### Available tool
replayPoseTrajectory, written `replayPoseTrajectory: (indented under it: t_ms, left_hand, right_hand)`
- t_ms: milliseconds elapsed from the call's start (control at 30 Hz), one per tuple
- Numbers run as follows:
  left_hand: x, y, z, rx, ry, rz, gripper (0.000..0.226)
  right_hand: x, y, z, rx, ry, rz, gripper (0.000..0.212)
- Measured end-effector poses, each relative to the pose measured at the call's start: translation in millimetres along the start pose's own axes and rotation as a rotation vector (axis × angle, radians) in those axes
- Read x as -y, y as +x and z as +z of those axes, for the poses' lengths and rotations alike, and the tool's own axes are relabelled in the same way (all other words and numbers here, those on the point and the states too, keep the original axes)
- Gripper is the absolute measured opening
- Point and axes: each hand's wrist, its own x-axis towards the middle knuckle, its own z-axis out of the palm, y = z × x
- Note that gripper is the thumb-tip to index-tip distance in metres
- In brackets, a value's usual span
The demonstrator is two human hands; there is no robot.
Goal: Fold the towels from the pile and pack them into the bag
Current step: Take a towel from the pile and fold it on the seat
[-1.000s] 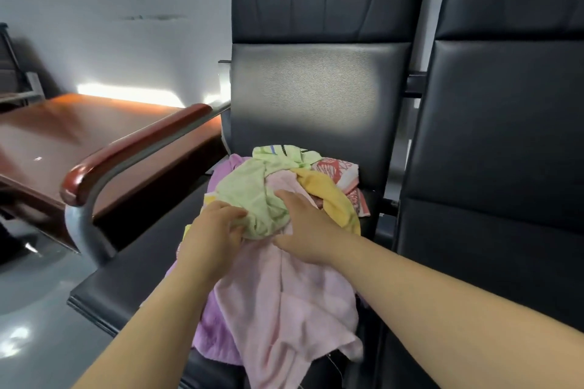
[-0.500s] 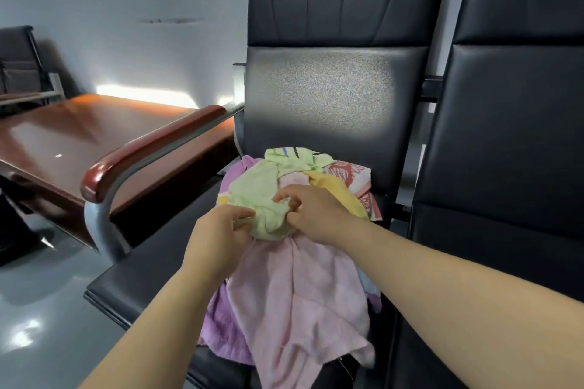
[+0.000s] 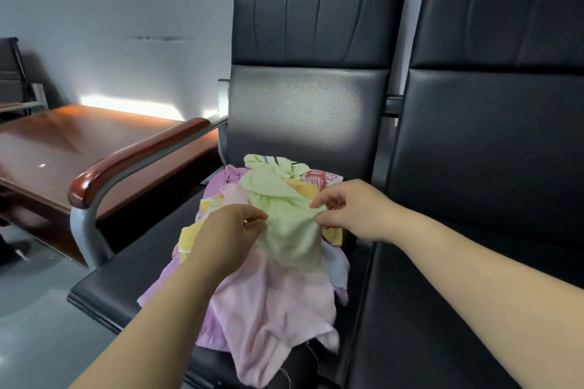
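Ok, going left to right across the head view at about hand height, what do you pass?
Wooden table → armrest → left hand → light green towel, pinched from both sides → right hand → right-hand black chair.

Towel pile (image 3: 271, 294) sits on the chair seat (image 3: 132, 268) before you. Top towel (image 3: 287, 224) lies on it, between your left hand (image 3: 227, 237) and right hand (image 3: 357, 211). Second chair (image 3: 489, 167) stands right, armrest (image 3: 136, 158) left, table (image 3: 79, 142) beyond it.
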Motion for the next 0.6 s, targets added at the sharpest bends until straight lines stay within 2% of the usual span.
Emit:
replayPoseTrajectory:
  t_ms: [267,600]
  left_hand:
    - [-69.1,-19.6,34.3,0.254,-0.138,0.174,0.019]
    - [-180.0,-95.5,138.0,0.638,-0.230,0.368,0.014]
  right_hand:
    - [-20.5,-70.9,-70.3,-0.051,0.006,0.123,0.018]
    - [-89.8,-251.4,-149.8,-0.007,-0.073,0.435,0.019]
